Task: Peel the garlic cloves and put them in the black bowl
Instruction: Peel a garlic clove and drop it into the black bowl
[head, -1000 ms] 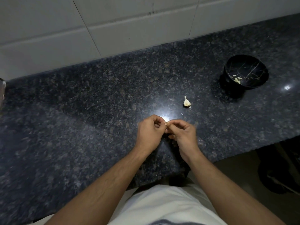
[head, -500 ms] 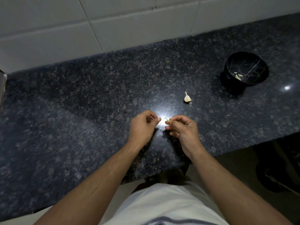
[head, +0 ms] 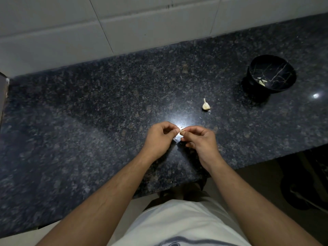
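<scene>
Mid-peel: my right hand (head: pixel 202 141) pinches small garlic clove (head: pixel 182 132) at fingertips, my left hand (head: pixel 159 137) curled, thumb and forefinger nipping at clove's skin, just above worktop (head: pixel 88 130). Skin state too small to tell. Next, judged: strip papery husk fully, then carry bare clove far right to black bowl (head: pixel 274 67), well apart. Bowl glossy, veined, few pale peeled cloves (head: pixel 262 82) inside. Rest of garlic bulb (head: pixel 205 106), pointed stem up, between hands and bowl. Worktop dark speckled polished stone
</scene>
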